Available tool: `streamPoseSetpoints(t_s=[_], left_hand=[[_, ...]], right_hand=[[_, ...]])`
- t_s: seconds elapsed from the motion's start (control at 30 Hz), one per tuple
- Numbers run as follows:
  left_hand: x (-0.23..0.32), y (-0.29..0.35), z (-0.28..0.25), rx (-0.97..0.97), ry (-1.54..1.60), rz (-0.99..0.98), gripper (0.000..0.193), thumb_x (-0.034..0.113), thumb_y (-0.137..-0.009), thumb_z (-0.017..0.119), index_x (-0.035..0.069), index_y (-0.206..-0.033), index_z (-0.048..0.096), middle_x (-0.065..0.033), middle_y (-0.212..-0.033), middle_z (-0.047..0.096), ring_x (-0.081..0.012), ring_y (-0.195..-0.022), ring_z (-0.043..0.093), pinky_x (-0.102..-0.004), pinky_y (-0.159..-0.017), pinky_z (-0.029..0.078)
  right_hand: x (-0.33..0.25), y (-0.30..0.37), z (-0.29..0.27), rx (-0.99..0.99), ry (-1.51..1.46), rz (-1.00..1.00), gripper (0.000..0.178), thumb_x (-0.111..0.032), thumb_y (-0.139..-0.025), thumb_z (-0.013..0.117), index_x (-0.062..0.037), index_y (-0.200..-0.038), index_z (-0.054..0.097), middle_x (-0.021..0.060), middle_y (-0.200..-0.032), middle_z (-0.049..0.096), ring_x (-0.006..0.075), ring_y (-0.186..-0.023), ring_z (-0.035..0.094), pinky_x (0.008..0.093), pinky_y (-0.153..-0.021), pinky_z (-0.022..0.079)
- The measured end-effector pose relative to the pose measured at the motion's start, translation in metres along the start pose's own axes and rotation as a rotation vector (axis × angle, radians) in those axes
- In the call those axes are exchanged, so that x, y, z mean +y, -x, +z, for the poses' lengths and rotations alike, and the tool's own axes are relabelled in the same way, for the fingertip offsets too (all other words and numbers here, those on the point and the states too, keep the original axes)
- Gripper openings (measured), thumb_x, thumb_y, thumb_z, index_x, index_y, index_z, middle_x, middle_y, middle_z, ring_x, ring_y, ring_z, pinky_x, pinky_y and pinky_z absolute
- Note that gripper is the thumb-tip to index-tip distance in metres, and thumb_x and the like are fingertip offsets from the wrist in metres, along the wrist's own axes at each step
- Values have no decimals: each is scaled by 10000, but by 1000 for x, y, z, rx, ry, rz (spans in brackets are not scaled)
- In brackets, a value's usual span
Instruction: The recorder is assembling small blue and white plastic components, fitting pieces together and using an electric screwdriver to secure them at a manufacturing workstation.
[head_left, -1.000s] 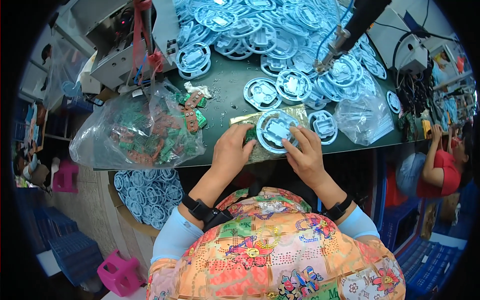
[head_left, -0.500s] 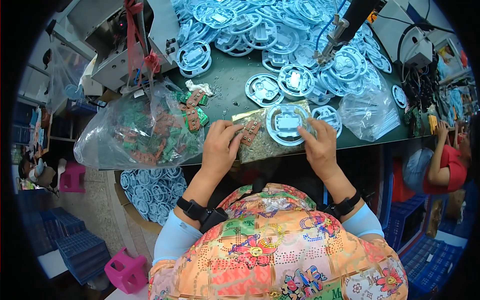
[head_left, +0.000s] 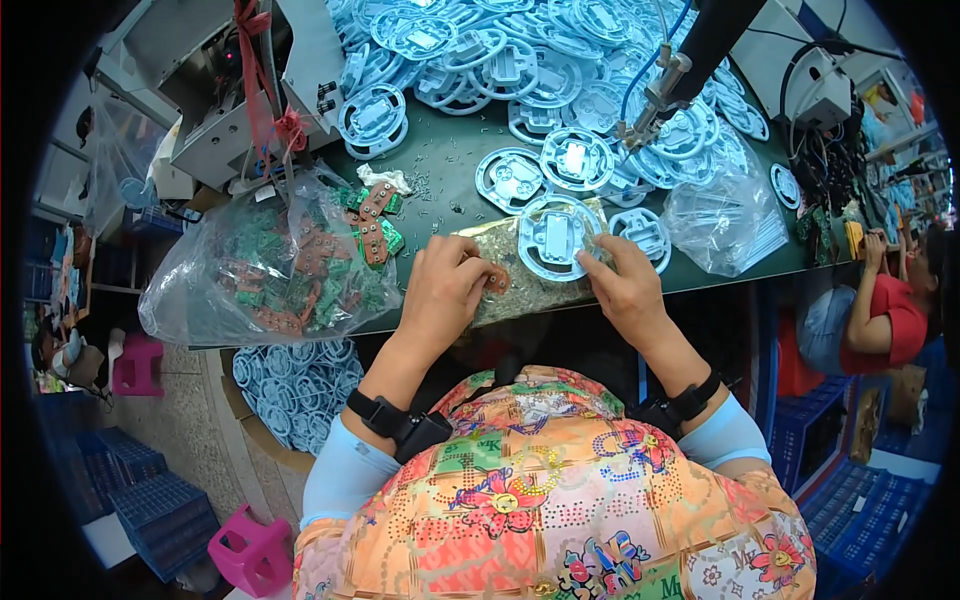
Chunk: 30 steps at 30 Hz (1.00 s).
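Observation:
My left hand is closed in a pinch on a small brown circuit board, which is partly covered by the fingers. To its right, a light-blue plastic steering-wheel-shaped part lies on a worn, flat work pad. The thumb and fingers of my right hand grip the right rim of this wheel. Beyond my right fingers another blue wheel part rests on the table. Two more blue wheels, one at the left and one at the right, lie just behind the pad.
A clear bag of green and brown boards lies at left. Blue wheels are heaped at the back. An electric screwdriver hangs at right, above a plastic bag. Loose screws dot the green table. Another person sits at far right.
The blue wheel under my right hand has turned, its centre panel now lying at another angle. The brown board has tilted in my left fingers and shows less of its face.

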<state>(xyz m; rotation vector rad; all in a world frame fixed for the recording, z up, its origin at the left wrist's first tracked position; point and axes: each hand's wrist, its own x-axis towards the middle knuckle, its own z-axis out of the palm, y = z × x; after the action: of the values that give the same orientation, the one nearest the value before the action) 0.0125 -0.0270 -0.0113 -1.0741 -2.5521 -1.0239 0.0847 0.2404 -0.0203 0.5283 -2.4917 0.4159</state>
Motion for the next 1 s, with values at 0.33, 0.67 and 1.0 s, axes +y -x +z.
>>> streamPoseSetpoints(t_s=[0.33,0.67,1.0], left_hand=[[-7,12,8,120,63,-88,211,-28,-746,737,46,-941,707,-94,-1026,604,-286,-966,563,-383,-814,468],[15,-18,17,119,38,-2,209,74,-752,759,142,-950,749,-33,-1053,643,-241,-1016,566,-386,-851,368],[11,-28,33,35,10,28,176,90,-778,747,144,-945,740,-8,-1068,652,-230,-1030,562,-408,-859,349]], right_hand=[[-4,-1,9,20,-27,-71,390,-19,-727,708,-104,-1107,679,109,-1123,609,281,-921,616,398,-748,494],[-24,2,19,35,-70,-75,331,-57,-731,714,-79,-1060,685,100,-1102,631,271,-960,620,391,-781,493],[-25,-1,17,37,-94,-75,302,-66,-741,701,-64,-1042,682,111,-1117,636,279,-987,630,391,-801,502]])
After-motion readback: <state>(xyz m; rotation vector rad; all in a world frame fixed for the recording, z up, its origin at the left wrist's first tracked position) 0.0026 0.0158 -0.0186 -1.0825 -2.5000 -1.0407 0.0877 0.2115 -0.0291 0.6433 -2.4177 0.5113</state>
